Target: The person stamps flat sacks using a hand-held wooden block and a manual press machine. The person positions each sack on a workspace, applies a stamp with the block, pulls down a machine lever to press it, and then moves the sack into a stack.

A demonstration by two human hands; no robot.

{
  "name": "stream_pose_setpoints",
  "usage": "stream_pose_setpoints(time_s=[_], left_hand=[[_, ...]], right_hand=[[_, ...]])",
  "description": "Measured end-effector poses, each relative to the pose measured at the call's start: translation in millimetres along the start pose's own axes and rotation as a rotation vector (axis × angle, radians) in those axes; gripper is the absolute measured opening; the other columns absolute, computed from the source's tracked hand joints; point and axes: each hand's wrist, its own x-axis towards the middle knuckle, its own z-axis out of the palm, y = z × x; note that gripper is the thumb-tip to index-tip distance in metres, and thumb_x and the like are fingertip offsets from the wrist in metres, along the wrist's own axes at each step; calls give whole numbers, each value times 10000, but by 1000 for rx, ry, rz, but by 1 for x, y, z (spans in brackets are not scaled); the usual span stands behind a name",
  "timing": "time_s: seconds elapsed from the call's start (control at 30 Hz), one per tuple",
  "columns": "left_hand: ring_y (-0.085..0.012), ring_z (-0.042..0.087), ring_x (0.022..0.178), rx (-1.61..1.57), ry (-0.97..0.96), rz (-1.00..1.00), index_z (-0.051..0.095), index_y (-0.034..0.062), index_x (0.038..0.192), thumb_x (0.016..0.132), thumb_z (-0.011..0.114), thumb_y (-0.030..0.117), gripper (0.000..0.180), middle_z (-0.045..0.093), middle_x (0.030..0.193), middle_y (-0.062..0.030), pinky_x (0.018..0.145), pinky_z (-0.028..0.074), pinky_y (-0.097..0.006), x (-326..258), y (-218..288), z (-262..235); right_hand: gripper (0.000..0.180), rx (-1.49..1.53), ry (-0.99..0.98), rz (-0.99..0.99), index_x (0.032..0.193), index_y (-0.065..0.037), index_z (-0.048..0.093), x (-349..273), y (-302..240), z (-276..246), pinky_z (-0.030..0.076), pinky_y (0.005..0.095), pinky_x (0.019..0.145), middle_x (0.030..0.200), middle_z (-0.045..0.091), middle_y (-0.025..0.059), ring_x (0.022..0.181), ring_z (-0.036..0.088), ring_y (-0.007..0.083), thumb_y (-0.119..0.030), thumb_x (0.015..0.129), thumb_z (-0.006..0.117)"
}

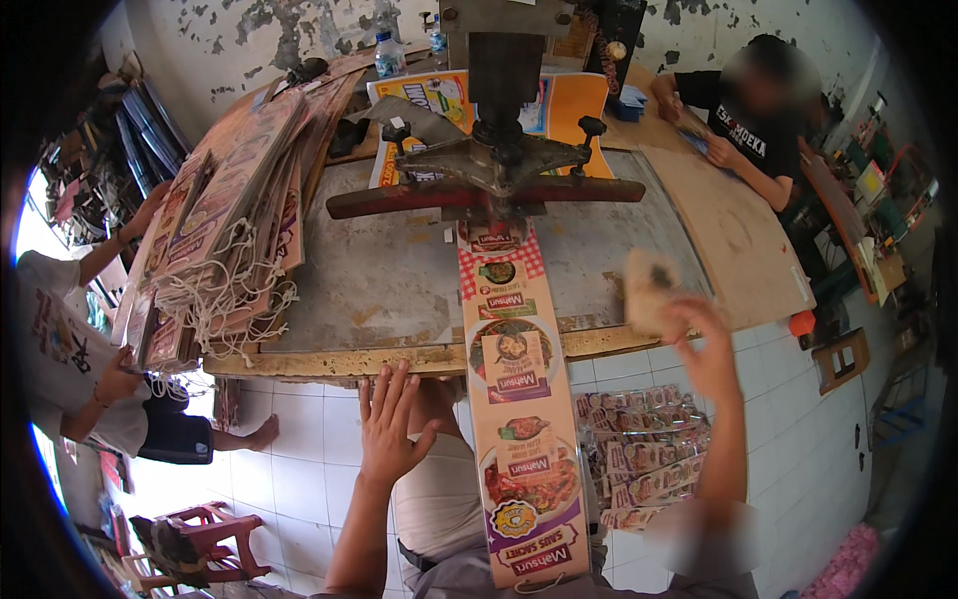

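Observation:
A long printed cardboard strip (519, 399) with food pictures runs from under the press head (499, 170) toward me and hangs over the table's front edge (399, 361). My left hand (389, 424) is open with fingers spread, just below the table edge and left of the strip, holding nothing. My right hand (699, 334) is raised at the right of the strip and grips a tan sponge-like block (647, 285) over the grey table top (399, 270); hand and block are blurred.
A stack of printed boards with white strings (225, 260) leans at the table's left. One person (70, 369) sits at the left, another (753, 120) at the far right. Sachet packs (644, 454) lie on the tiled floor. A plywood sheet (733, 240) lies at right.

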Motion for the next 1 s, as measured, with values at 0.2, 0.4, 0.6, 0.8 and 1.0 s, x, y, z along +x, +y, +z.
stream_pose_setpoints(time_s=[0.2,0.4,0.6,0.8,1.0], left_hand=[[-515,235,1646,47,128,16,392,47,1653,910,806,346,901,353,1752,-239,1333,105,-702,-5,-11,48],[-511,209,1650,103,269,14,487,32,1561,902,839,393,829,407,1715,-236,1316,92,-739,-7,-18,81],[-543,210,1636,114,270,6,464,35,1570,877,859,373,866,411,1696,-250,1306,87,-754,-11,-14,74],[-575,197,1627,91,315,3,435,24,1582,843,880,342,920,395,1684,-282,1287,102,-785,-9,-15,81],[-571,189,1632,75,344,2,434,11,1578,839,884,338,926,396,1673,-282,1288,112,-786,-5,-9,85]], right_hand=[[299,-254,332,-56,1340,-62,695,113,187,-66,518,427,1067,1332,681,169,1254,659,368,-80,1043,722],[367,-399,396,111,1385,-76,669,191,306,-86,526,493,1075,1454,627,204,1336,619,433,-47,1024,730],[390,-670,541,230,1417,-111,693,207,327,-76,505,487,1142,1482,568,213,1360,587,416,-71,1030,721],[411,-673,522,305,1492,-151,692,204,316,-72,497,465,1155,1445,567,200,1350,581,389,-168,1081,677],[423,-664,530,309,1497,-175,697,202,324,-75,495,467,1154,1441,561,207,1338,590,394,-170,1075,688]])
